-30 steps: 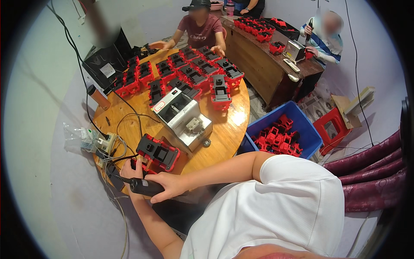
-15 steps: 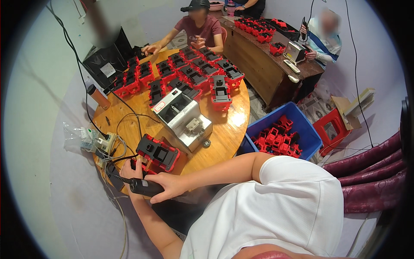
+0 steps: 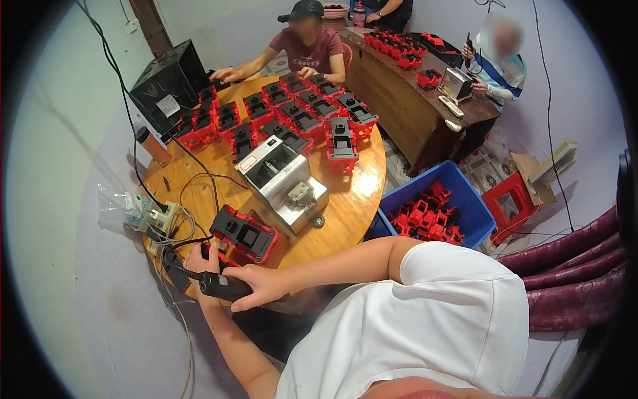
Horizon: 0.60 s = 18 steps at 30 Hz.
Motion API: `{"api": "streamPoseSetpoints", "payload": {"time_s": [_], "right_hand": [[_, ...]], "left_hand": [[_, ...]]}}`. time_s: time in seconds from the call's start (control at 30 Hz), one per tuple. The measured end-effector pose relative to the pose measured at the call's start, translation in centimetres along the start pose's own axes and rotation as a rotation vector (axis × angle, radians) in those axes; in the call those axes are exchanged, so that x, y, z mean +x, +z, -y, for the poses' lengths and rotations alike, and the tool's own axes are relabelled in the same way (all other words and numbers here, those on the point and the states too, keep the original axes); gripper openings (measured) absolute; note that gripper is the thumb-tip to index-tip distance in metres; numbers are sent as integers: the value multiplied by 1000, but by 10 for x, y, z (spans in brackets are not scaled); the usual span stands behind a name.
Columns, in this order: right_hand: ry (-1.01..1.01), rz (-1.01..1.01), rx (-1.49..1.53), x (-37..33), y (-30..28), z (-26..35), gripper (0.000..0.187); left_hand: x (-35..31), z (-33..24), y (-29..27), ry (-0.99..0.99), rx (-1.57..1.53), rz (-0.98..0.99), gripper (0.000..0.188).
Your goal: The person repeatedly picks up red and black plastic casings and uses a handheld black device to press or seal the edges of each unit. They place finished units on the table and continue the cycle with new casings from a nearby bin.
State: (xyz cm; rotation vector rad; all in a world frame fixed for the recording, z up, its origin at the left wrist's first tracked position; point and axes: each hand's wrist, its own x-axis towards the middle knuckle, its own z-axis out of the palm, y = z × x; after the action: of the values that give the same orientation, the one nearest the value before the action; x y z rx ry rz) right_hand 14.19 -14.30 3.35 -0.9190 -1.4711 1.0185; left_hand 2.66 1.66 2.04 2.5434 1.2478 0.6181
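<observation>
My right hand is wrapped round a black corded electric screwdriver, held low at the table's near edge. Its cord leaves from the left end; the tip is hidden. Just beyond it, my left hand grips a red and black plastic housing, mostly covered by my hands and the screwdriver; some fingers are out of sight. Right beside them a larger red and black housing lies on the wooden table. Behind that stands a silver screw feeder with an open top.
Several red and black housings crowd the far side, where a co-worker sits. A blue bin of red parts stands at right. Cables and a power strip line the left edge, near an orange bottle. Another co-worker works at the brown desk.
My hands and the screwdriver stay nearly in place. Across the table, the co-worker has lowered a raised hand to the housings and bent the head further down.
</observation>
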Motion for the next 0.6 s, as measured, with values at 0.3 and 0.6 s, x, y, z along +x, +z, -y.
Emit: {"api": "streamPoseSetpoints", "payload": {"time_s": [0.3,0.6], "right_hand": [[18,31,4,0,-1,10,47],[5,17,-5,2,3,-1,49]], "left_hand": [[-1,-2,0,17,-27,-38,50],[-2,-7,-4,-9,-23,-20,50]]}}
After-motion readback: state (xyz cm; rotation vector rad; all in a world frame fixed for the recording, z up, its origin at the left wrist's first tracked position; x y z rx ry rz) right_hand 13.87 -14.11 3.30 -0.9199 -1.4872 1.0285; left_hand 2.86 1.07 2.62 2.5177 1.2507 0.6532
